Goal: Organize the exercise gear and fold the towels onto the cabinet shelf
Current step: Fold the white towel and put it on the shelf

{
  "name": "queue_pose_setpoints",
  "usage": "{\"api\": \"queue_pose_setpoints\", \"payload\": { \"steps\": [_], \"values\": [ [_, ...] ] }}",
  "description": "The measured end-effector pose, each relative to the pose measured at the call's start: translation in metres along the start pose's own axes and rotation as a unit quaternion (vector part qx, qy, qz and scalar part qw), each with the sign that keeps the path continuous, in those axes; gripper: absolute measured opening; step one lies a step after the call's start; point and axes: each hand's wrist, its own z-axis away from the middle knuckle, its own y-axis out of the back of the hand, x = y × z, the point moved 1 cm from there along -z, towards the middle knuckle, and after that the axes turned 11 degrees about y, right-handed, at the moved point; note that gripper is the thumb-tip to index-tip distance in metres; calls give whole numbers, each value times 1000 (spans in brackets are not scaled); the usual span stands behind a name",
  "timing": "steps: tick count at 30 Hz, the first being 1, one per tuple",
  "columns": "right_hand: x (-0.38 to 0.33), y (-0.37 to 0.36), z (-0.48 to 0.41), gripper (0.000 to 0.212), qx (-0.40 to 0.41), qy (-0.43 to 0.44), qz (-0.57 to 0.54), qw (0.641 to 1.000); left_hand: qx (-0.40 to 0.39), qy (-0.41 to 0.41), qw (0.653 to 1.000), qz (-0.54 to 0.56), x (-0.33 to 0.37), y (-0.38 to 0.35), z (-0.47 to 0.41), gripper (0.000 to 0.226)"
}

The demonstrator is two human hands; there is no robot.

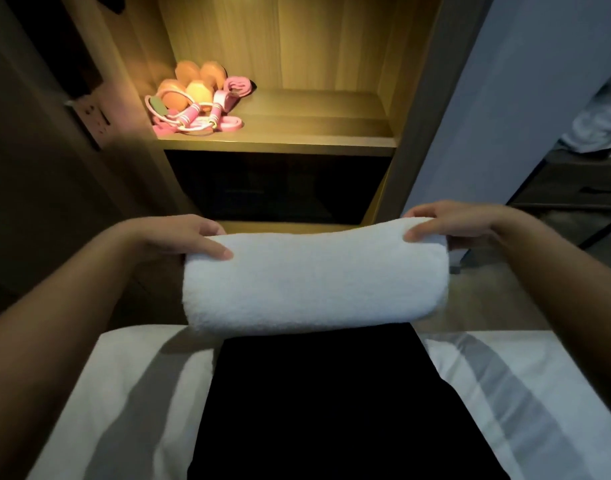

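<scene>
A folded white towel [314,278] hangs in the air between my hands, above the near end of a black cloth [317,403]. My left hand [179,239] grips its left end and my right hand [453,223] grips its right end, thumbs on top. Ahead, the lit wooden cabinet shelf [314,126] holds orange dumbbells [189,86], a pink skipping rope [200,114] and pink bands [238,86] piled at its left side. The right part of the shelf is bare wood.
The black cloth lies on a white bed surface [130,393] in front of me. Below the shelf is a dark compartment [276,188]. A wall socket [92,121] sits left of the cabinet. A dark drawer unit [574,192] stands at the right.
</scene>
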Motion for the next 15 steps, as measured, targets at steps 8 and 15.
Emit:
{"api": "queue_pose_setpoints", "payload": {
  "steps": [8, 15],
  "values": [
    [53, -41, -81, 42, 283, -119, -60, 950, 230, 151, 913, 302, -22, -43, -88, 41],
    [64, -34, -70, 43, 194, -158, -181, 951, 194, 188, 905, 330, -26, -36, -110, 37]
  ]
}}
